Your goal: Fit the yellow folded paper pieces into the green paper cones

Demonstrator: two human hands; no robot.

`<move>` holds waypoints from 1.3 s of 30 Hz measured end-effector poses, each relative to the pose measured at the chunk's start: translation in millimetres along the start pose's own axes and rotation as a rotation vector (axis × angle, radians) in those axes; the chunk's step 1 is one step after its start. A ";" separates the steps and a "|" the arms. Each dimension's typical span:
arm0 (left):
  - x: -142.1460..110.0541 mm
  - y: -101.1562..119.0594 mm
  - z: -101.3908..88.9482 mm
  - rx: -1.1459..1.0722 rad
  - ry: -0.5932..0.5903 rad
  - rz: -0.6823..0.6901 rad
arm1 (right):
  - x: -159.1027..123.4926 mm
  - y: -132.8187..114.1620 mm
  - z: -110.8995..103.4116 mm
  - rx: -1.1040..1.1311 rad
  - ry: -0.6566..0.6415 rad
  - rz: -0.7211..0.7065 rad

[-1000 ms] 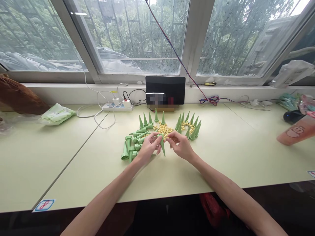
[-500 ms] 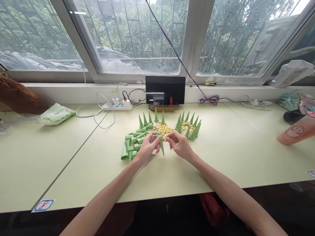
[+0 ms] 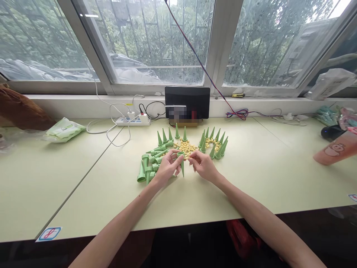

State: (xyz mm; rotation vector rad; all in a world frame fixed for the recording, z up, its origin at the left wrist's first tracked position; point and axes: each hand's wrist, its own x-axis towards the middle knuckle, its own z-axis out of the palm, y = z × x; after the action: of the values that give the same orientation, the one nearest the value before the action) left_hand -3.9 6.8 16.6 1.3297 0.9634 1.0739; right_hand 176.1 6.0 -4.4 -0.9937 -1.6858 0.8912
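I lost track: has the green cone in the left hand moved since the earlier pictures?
Yes, the green cone has swung its tip slightly left against the black screen.

The sticker point(image 3: 50, 233) on the table point(image 3: 195, 204) reads — seemingly — a red 8.

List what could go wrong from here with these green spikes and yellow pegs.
The green spike, held near its wide end by the left hand, could slip. The right hand, close to the standing green spikes, might topple one. Fingers could scatter the loose yellow pegs heaped just beyond.
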 end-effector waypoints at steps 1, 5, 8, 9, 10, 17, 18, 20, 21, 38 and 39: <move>-0.1 0.1 0.0 0.005 0.000 0.003 | 0.0 -0.3 -0.1 -0.008 -0.003 0.002; -0.9 1.3 -0.1 0.013 -0.005 0.004 | -0.5 -1.7 -0.7 -0.045 -0.016 0.002; -1.5 2.3 0.0 0.012 0.000 -0.002 | -1.0 -2.1 -0.9 -0.067 -0.023 -0.005; -1.6 2.4 0.0 0.014 0.001 -0.002 | -1.1 -2.0 -0.9 -0.077 -0.024 -0.007; -1.6 2.4 -0.1 0.017 0.003 -0.002 | -1.2 -1.9 -1.0 -0.086 -0.026 -0.008; -0.7 0.9 -0.9 0.041 -0.039 0.009 | -1.2 -1.2 -1.2 -0.117 -0.034 -0.005; -0.6 0.7 -1.0 0.043 -0.047 0.009 | -1.3 -1.1 -1.2 -0.117 -0.034 -0.005; -0.4 0.3 -1.2 0.042 -0.052 0.006 | -1.5 -1.0 -1.2 -0.116 -0.033 -0.008; -0.4 0.0 -1.3 0.041 -0.052 0.004 | -1.6 -0.9 -1.2 -0.116 -0.033 -0.010; -1.9 3.6 1.1 0.034 -0.056 -0.009 | -1.7 2.4 -0.7 -0.151 -0.028 -0.020; -1.7 3.4 1.5 0.033 -0.052 -0.010 | -1.6 2.8 -0.7 -0.163 -0.023 -0.030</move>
State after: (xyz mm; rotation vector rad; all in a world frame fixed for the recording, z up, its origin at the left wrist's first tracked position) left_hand -3.1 4.5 19.9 1.3722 0.9522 1.0154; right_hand 177.7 5.7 -7.2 -1.0672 -1.8107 0.7578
